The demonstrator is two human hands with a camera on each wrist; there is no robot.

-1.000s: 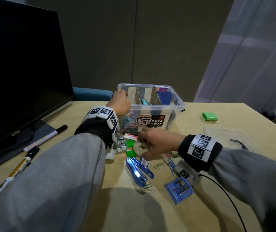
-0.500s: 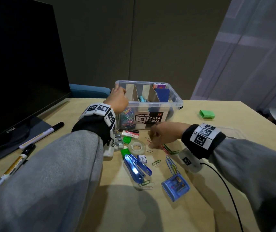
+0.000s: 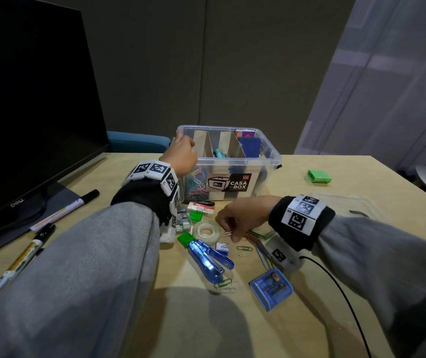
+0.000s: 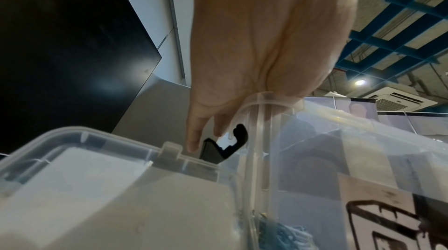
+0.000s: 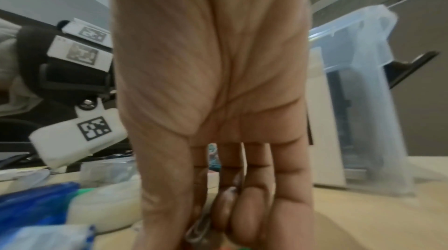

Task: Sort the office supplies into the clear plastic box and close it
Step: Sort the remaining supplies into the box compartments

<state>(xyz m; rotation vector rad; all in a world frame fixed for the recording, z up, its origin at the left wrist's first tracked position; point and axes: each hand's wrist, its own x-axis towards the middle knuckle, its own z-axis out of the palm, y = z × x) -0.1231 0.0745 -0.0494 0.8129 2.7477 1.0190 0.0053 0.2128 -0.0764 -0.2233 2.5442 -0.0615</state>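
The clear plastic box (image 3: 271, 157) stands open at the table's far middle, with cardboard dividers and coloured paper clips inside. My left hand (image 3: 180, 151) grips its near left corner, fingers curled over the rim (image 4: 261, 99). My right hand (image 3: 228, 232) is fingertips-down on the table in front of the box, just right of the tape roll (image 3: 206, 229). In the right wrist view its thumb and fingers (image 5: 225, 208) pinch a silver paper clip (image 5: 200, 225). More paper clips (image 3: 244, 248) lie loose around it.
A blue stapler (image 3: 208, 262), a blue pin case (image 3: 271, 288), small green pieces (image 3: 186, 239) and an eraser box (image 3: 201, 206) lie near the hands. The clear lid (image 3: 348, 202) and a green block (image 3: 319, 176) sit right. Two markers (image 3: 15, 264) and a monitor (image 3: 25, 99) are left.
My right hand let go of the tape roll, shifted right of it and came down on the loose paper clips, pinching one. The left hand has stayed on the box rim.
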